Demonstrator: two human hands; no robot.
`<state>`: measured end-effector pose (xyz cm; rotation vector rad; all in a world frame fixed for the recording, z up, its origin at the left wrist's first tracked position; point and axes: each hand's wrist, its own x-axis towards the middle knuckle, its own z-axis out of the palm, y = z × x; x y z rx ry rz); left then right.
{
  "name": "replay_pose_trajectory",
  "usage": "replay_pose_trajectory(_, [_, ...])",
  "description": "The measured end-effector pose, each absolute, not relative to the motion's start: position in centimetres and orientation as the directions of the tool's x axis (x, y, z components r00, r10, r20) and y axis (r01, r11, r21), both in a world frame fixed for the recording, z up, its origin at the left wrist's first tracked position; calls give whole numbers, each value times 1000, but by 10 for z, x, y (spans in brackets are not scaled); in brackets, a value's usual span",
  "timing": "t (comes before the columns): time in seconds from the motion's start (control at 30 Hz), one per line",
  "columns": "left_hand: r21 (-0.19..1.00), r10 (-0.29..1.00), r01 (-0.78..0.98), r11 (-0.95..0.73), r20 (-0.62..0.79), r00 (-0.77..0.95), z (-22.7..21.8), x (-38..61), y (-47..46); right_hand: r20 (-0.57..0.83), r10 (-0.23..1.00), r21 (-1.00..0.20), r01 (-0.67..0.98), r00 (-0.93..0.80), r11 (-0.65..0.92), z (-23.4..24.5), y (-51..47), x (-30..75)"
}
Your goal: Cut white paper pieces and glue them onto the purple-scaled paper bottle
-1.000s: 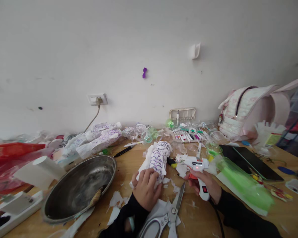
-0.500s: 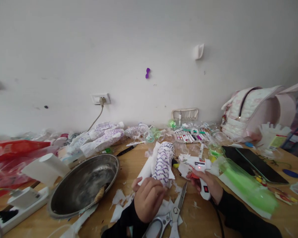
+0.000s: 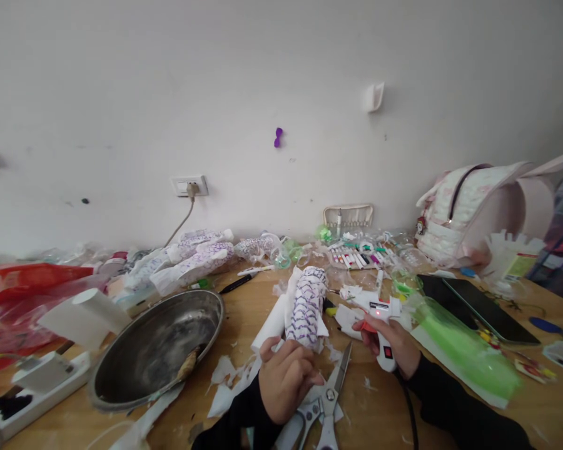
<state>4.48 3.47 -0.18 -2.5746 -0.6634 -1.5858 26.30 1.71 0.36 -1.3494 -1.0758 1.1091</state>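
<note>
Purple-patterned paper-wrapped bottle (image 3: 306, 305), frame centre on desk (image 3: 375, 406): tipped more upright than a second ago. Left hand (image 3: 288, 382) grip closed round its base. Right hand (image 3: 389, 342) grip closed on glue gun (image 3: 374, 310), unmoved.

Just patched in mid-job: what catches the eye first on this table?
The white glue gun with its red light on, gripped in the right hand at centre right. Beside it, the left hand grips the base of a bottle wrapped in purple-patterned paper, with big scissors lying just in front. A wide steel bowl sits at the left of the littered table.
</note>
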Motion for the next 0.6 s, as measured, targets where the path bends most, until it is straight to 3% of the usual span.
replay_pose_trajectory(0.27, [114, 237, 390, -914, 929, 283, 8, 36, 27, -55, 984, -998, 20, 168, -59, 1, 20, 268])
replay_pose_trajectory(0.6, [261, 413, 478, -839, 877, 245, -2, 38, 32, -33, 980, -999, 23, 196, -38, 4, 19, 272])
